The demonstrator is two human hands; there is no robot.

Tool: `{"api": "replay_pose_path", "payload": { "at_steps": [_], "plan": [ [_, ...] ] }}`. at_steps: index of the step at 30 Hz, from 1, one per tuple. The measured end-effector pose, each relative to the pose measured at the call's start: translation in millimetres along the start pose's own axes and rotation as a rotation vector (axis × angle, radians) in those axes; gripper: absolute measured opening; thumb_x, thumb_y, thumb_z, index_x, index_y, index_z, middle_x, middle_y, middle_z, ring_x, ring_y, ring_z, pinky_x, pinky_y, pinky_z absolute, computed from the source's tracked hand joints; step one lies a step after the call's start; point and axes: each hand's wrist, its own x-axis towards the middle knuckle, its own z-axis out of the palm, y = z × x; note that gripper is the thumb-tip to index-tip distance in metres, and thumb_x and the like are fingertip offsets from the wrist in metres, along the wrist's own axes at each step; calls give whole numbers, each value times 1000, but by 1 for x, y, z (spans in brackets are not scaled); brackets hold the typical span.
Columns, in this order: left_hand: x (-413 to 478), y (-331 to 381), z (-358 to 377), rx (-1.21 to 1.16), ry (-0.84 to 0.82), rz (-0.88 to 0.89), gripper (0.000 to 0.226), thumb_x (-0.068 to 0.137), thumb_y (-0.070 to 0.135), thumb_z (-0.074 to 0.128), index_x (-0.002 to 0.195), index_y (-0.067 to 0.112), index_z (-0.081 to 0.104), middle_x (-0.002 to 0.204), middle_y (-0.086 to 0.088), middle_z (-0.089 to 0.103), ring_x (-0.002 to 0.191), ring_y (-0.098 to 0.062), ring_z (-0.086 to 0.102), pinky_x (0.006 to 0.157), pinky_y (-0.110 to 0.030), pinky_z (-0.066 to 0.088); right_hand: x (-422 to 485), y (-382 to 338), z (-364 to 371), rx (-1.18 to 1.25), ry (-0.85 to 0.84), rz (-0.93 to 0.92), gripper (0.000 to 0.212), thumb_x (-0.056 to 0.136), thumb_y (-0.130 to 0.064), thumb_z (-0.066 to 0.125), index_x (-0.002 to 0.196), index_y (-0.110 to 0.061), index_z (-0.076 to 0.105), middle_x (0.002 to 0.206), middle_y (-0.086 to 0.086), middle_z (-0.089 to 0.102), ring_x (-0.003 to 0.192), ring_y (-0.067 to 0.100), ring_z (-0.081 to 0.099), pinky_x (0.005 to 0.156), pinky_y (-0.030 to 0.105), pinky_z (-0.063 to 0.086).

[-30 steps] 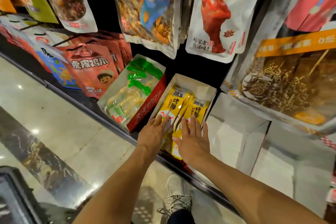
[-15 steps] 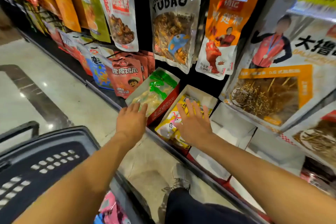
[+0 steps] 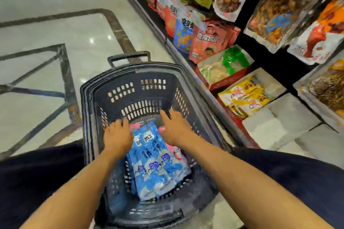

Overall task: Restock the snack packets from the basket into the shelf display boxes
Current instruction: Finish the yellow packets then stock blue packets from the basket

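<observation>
A dark plastic basket (image 3: 130, 80) stands on the floor between my legs. Several blue snack packets (image 3: 156, 163) lie in it on top of pink ones (image 3: 173, 149). My left hand (image 3: 118, 136) and my right hand (image 3: 175, 128) reach down into the basket on either side of the blue packets, fingers straight, holding nothing. On the bottom shelf to the right sits a white display box (image 3: 279, 89) with yellow packets (image 3: 245, 96). Beside it is a red box (image 3: 229, 81) of green-and-clear packets (image 3: 223, 65).
Empty white display boxes (image 3: 279, 124) sit to the right of the yellow one. Big snack bags (image 3: 275, 9) hang above the shelf, and pink bags (image 3: 206, 42) stand further left. The basket handle (image 3: 129, 57) points away over the tiled floor (image 3: 55, 33).
Both hands left the yellow-packet box on the shelf and dropped into the basket. My view swung left and down from the shelf to the basket.
</observation>
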Motion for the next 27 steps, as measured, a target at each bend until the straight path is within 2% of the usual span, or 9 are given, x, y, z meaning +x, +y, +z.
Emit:
{"api": "replay_pose_path", "payload": {
  "at_steps": [4,8,10,12,14,18,21,24,27],
  "plan": [
    [-10,11,36,-245,-69,-78,69,97,38,52,151,6,24,144,-19,41,131,-38,45,104,-47,43,8,-1,73,39,-88,108,77,93,-39,54,154,-22,11,159,15,14,142,37,23,111,50,31],
    [-14,23,73,-583,-253,-395,85,98,39,53,155,-4,7,153,-25,33,138,-39,40,109,-44,38,23,-2,117,112,-198,159,78,93,-34,53,156,-23,7,161,13,12,142,37,24,115,46,29],
    [-12,30,90,-750,-330,-554,92,98,40,55,155,-7,0,159,-24,22,141,-40,35,111,-45,35,37,-3,132,188,-234,188,78,92,-33,56,155,-21,10,154,16,27,139,37,31,112,47,34],
    [-10,40,103,-875,-323,-679,94,97,38,58,156,-5,-2,163,-20,10,141,-43,33,112,-46,33,51,-1,146,255,-260,208,78,91,-33,58,154,-20,14,144,17,39,132,36,39,107,46,40],
    [-10,47,111,-971,-258,-778,94,93,35,64,157,-1,5,163,-19,10,139,-44,35,112,-47,33,60,2,159,279,-284,236,75,90,-34,58,152,-21,18,143,16,39,131,35,39,106,45,40],
    [-13,47,132,-962,-167,-776,82,89,34,69,150,-1,28,152,-23,29,135,-44,37,112,-47,34,77,5,174,324,-245,285,74,81,-40,64,146,-23,31,142,13,41,131,35,40,106,46,40],
    [-20,45,145,-922,-231,-774,81,92,37,65,155,8,23,155,-22,26,140,-41,30,113,-48,32,87,12,190,479,-225,353,76,60,-45,68,129,-24,46,123,10,59,114,32,57,95,45,51],
    [-27,42,152,-1001,-287,-836,89,87,34,71,156,17,18,154,-19,26,142,-40,29,110,-49,35,76,13,198,577,-243,407,57,65,-38,72,115,-23,49,108,4,65,98,30,65,86,47,56],
    [-28,35,154,-1044,-299,-866,88,78,33,81,146,8,32,148,-17,35,137,-38,37,109,-48,40,69,13,202,680,-262,424,49,70,-37,72,110,-21,49,105,3,66,94,27,66,85,45,56]
  ]
}}
